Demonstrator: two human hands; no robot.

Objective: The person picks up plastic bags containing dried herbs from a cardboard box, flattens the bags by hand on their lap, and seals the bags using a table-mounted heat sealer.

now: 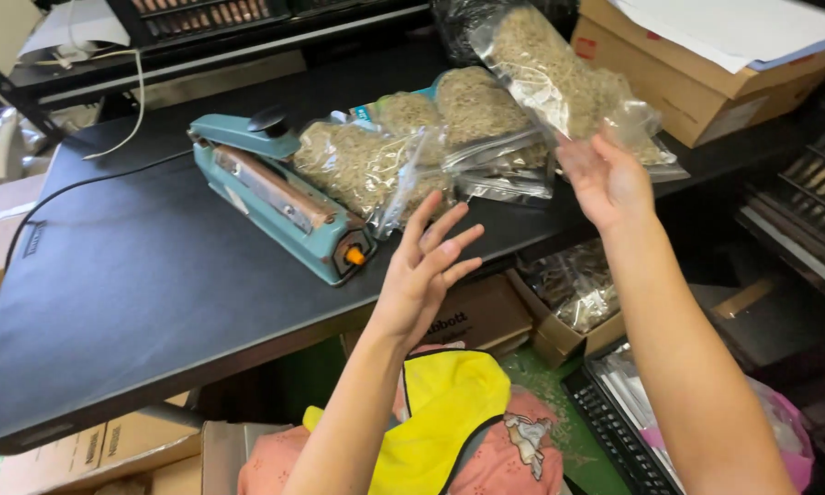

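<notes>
My right hand (605, 179) is raised palm up, fingers apart, just under the lower end of a clear bag of dried tan herbs (545, 73) that leans tilted on top of the pile. I cannot tell whether its fingertips touch the bag. My left hand (426, 266) hovers over the table's front edge with spread fingers, holding nothing, close to the orange-knobbed end of a teal heat sealer (275, 197). Several more filled clear bags (366, 165) lie beside the sealer on the black table (146, 284).
A cardboard box (697, 87) with white paper on it stands at the back right. Under the table a small open box (577, 298) holds more bags. A black tray (614, 417) and yellow-and-pink cloth (449, 422) lie below. The sealer's cord (82, 183) runs left.
</notes>
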